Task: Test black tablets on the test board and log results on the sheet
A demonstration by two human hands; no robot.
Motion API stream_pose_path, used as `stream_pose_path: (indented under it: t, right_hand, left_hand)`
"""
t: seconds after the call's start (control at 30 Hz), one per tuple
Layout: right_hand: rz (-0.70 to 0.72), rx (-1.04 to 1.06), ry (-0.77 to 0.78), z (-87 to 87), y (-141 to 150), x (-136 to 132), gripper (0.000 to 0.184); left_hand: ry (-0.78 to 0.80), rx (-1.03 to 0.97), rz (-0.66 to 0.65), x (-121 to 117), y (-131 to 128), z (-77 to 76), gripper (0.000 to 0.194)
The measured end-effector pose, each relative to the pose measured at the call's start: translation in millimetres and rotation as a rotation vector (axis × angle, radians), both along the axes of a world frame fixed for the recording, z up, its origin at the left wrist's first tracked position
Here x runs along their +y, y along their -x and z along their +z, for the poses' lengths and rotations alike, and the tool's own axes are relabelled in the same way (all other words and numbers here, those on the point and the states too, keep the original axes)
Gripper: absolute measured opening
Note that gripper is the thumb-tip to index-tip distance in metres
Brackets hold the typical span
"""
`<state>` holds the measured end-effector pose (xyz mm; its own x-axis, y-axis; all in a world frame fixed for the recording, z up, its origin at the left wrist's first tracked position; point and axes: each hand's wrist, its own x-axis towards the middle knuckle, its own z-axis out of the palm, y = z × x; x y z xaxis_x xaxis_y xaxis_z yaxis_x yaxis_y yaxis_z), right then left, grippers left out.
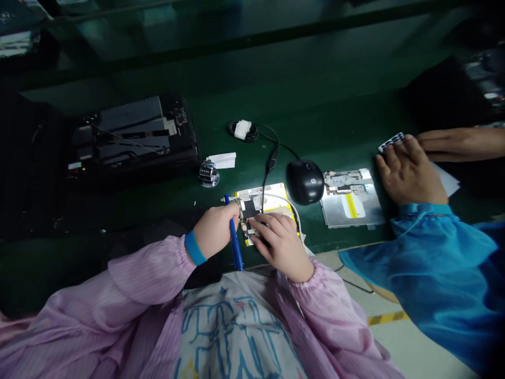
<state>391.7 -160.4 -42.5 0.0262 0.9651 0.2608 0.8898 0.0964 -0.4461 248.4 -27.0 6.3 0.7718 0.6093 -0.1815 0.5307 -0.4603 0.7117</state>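
**Flat yellow-edged electronics panel point(251, 207), blue plastic pen point(236, 248)**

So the panel lies on the green tabletop point(343, 123), a bit askew, guts showing: dark patch in the middle, pale silvery-white areas, narrow circuit strip point(242, 216) down the left side. The pen slants along that same side (its middle's hidden, fwiw), one end poking out past the panel's near edge.

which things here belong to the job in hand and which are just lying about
Seem to belong:
blue pen-like tool, in the left hand
yellow-edged board, under the right hand
black cable, running down to the board
mouse, apparently joined to that cable

Probably just lying about:
metal counter
paper strip
silver panel
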Motion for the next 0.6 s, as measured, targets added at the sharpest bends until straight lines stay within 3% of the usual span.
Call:
stream_pose_path:
  t: [0.6]
  right_hand:
    - [-0.033,-0.128,0.009,1.8,10.1,2.3,0.028]
  left_hand:
    - [-0.071,0.078,-0.044,-2.2,0.2,-4.7,0.020]
